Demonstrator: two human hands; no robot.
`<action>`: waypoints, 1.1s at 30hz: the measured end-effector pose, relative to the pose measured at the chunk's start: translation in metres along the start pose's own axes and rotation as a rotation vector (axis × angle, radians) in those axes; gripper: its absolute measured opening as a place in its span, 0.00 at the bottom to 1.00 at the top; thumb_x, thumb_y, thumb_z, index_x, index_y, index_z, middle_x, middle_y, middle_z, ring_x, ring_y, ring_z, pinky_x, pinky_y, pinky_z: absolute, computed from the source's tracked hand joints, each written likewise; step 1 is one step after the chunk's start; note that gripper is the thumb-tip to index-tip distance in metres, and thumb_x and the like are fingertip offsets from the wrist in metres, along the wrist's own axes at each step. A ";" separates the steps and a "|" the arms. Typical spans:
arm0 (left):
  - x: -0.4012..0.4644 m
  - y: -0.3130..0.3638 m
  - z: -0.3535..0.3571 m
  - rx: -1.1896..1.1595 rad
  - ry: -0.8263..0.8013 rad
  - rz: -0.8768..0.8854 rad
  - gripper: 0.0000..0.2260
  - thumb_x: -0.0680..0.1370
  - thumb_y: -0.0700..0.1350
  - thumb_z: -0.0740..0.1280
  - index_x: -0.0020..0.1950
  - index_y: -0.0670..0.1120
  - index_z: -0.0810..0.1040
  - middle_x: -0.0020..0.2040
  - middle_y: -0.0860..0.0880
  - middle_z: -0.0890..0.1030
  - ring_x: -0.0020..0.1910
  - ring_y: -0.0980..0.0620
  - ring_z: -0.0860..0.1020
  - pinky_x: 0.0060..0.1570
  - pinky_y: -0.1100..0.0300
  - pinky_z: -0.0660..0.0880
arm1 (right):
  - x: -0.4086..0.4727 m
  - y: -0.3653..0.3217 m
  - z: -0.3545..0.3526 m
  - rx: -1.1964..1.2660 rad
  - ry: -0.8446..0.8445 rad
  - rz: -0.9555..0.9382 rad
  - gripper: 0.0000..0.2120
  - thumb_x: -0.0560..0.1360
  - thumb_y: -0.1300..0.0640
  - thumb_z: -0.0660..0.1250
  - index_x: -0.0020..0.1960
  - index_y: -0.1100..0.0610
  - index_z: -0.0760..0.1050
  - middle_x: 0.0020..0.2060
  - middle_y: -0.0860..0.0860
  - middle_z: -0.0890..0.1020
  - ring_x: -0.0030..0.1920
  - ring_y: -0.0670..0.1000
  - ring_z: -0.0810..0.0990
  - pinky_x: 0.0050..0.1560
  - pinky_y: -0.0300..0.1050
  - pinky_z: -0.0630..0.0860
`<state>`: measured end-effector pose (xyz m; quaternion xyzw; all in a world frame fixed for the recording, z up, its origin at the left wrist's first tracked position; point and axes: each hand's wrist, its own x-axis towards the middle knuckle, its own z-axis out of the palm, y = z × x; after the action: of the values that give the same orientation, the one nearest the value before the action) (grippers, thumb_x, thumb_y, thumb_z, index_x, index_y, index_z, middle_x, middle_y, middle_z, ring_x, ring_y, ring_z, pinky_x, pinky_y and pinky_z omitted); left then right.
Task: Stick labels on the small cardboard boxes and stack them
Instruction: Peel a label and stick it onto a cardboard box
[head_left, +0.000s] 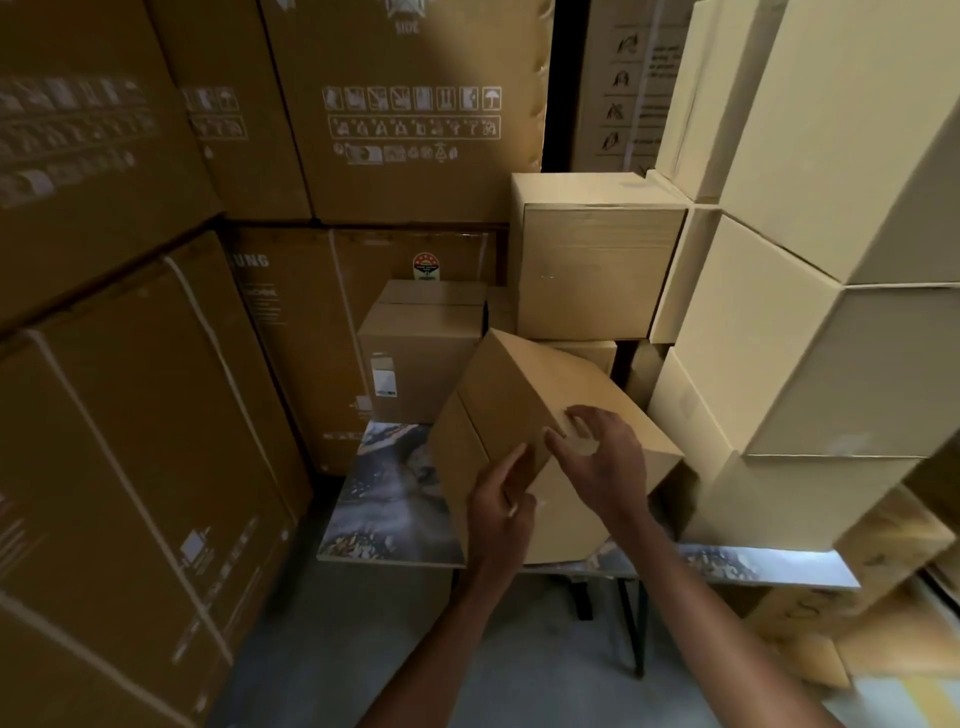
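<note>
left arm: bare forearm comes up from bottom centre, angled up and slightly right toward the tilted cardboard box (540, 436)
left hand (501, 512): at the box's near-left corner, back of hand to camera, fingers curled round the edge, thumb on the near face, grips it
right arm: bare forearm enters from bottom right, runs up-left to the box
right hand (602, 460): over the box's upper face, right of the left hand, palm down, fingers spread and bent
right fingertips (574, 415): touching or just above that face, contact unclear from blur
hands: close together, not touching
</note>
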<state>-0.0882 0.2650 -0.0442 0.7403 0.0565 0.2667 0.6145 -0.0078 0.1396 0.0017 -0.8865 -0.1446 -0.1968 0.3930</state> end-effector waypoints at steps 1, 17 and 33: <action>0.001 -0.003 -0.006 -0.039 0.028 -0.051 0.22 0.75 0.38 0.66 0.69 0.49 0.79 0.63 0.54 0.82 0.64 0.57 0.79 0.62 0.59 0.77 | 0.001 -0.001 -0.001 -0.005 -0.011 0.011 0.22 0.74 0.40 0.73 0.62 0.51 0.79 0.59 0.51 0.82 0.59 0.53 0.78 0.52 0.46 0.74; 0.005 -0.074 -0.039 -0.098 0.133 -0.673 0.20 0.78 0.48 0.70 0.70 0.49 0.77 0.64 0.46 0.81 0.61 0.44 0.78 0.63 0.47 0.75 | 0.014 -0.021 -0.022 -0.081 -0.231 0.109 0.28 0.76 0.40 0.72 0.71 0.53 0.75 0.65 0.53 0.80 0.62 0.55 0.78 0.59 0.53 0.78; 0.027 -0.065 -0.048 -0.311 0.203 -0.982 0.08 0.83 0.46 0.63 0.59 0.44 0.77 0.57 0.43 0.78 0.54 0.42 0.75 0.50 0.52 0.72 | 0.103 -0.076 0.000 -0.436 -0.597 0.171 0.28 0.75 0.51 0.72 0.72 0.56 0.72 0.65 0.56 0.77 0.61 0.58 0.79 0.58 0.52 0.79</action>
<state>-0.0720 0.3340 -0.0913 0.4970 0.4161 0.0228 0.7611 0.0523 0.1996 0.0977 -0.9765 -0.1332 0.0776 0.1506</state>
